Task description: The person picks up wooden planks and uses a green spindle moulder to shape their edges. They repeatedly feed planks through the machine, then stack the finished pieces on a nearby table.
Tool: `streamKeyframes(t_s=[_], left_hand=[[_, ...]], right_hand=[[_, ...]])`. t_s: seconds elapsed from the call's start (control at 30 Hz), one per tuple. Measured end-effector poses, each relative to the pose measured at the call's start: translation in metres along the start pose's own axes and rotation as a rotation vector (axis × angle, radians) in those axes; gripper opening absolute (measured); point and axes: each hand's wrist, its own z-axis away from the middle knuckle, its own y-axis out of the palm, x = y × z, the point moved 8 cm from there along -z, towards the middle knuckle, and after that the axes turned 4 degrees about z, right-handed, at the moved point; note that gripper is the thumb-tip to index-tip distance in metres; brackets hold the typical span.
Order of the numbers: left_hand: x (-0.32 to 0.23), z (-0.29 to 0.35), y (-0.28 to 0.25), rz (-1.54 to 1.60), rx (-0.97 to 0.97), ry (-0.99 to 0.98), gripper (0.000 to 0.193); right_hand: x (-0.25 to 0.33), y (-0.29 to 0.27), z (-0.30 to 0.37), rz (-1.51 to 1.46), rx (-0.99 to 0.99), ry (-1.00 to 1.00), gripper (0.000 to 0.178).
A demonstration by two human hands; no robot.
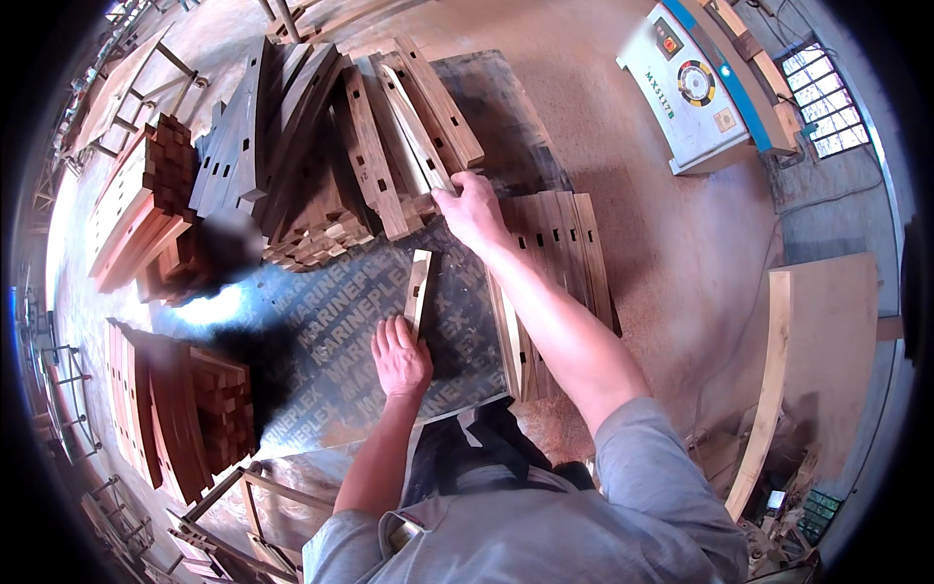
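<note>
On the stack of notched wooden pieces, my right hand (474, 209) reaches far forward, its fingers closed on the near end of a pale-edged wooden slat (413, 117). My left hand (402, 358) lies on the dark printed board (326, 375), fingers stretched out. A short wooden piece (419, 287) with a small dark slot runs up from beside its thumb and index finger, and its lower end is hidden by the hand. Slotted brown pieces (367, 156) lie around the slat. More slotted planks (559, 248) sit under and beside my right forearm.
Leaning dark planks (277, 127) and reddish stacks (151, 204) stand at the far left, another stack (175, 409) at the near left. A white machine (681, 92) with a dial is at the far right. Below it, a long curved board (769, 389) leans by a plywood sheet (832, 360).
</note>
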Motion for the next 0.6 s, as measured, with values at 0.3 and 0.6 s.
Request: streamKeyframes(t_s=[0.3,0.6], left_hand=[[-0.002,-0.001,0.005,-0.05,-0.07,0.056,0.053],[-0.009,0.002,0.006,-0.056,-0.02,0.025,0.057]], right_hand=[[-0.036,-0.071,0.079,-0.407,0.114,0.051,0.042],[-0.183,-0.192,0.252,0.396,-0.04,0.392,0.048]])
